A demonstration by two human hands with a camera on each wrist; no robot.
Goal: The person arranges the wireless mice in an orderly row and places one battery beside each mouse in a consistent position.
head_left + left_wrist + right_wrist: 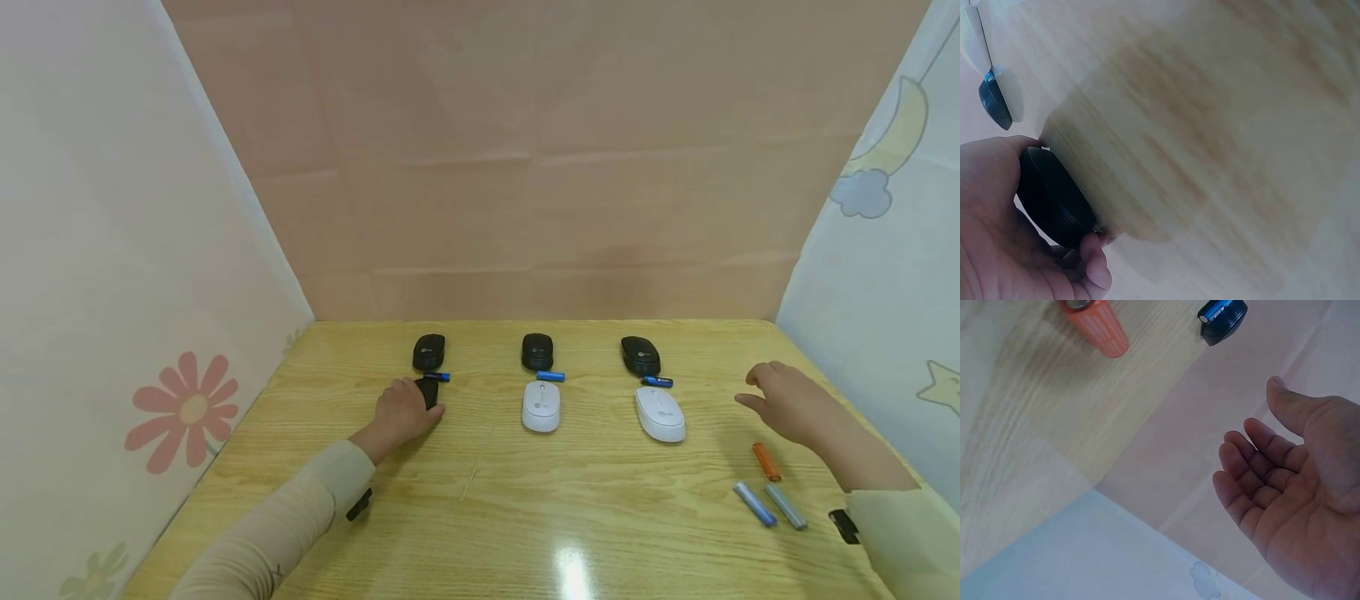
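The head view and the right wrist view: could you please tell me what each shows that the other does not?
Only the head view shows the left hand gripping a black mouse, two white mice and the grey battery. Only the right wrist view shows the palm side of the right hand. Both show that hand, the orange battery, a rear black mouse, a blue battery and the wooden tabletop.

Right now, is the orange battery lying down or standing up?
Lying down. The head view shows the orange battery with its long side along the table.
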